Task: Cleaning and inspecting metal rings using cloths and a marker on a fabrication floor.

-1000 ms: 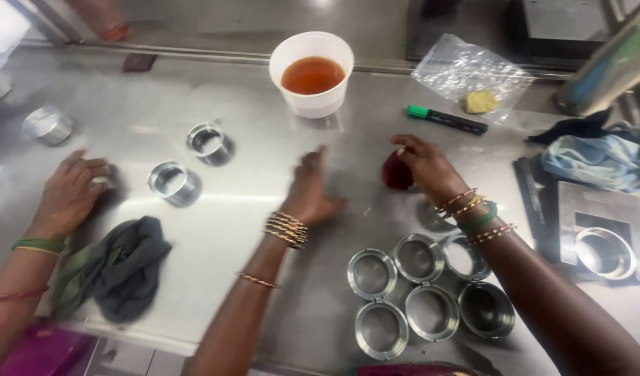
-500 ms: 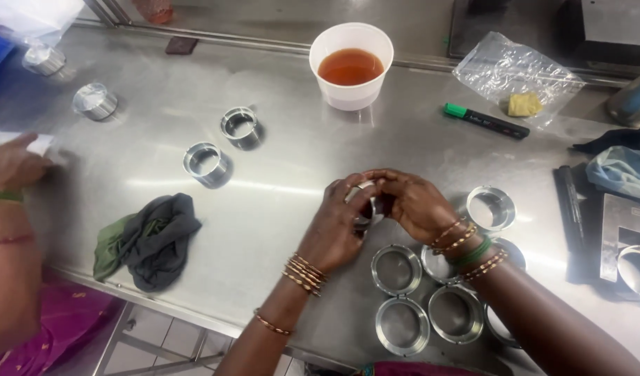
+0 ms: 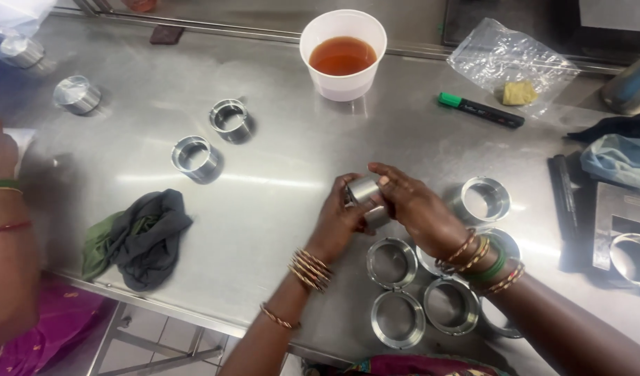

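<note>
**Both hands on one metal ring at the bench's near edge**

The left hand (image 3: 337, 221) and the right hand (image 3: 419, 209) meet over a short metal ring (image 3: 365, 191), lifted just above the steel bench (image 3: 278, 125). The left fingers curl around its near side; the right fingers press on its top and far side, so both hands pinch the same piece. Beneath the right wrist, toward the near edge, a cluster of like rings (image 3: 396, 263) stands packed side by side, and a single ring (image 3: 485, 198) stands just beyond them. Two more rings (image 3: 194, 154) stand well apart toward the left. A crumpled cloth (image 3: 142, 233) lies by the near-left edge. A white cup of amber liquid (image 3: 343, 54), a green marker (image 3: 480, 111) and a plastic bag (image 3: 511, 63) lie along the far edge. Another person's arm (image 3: 3, 209) rests at the left edge.
</note>
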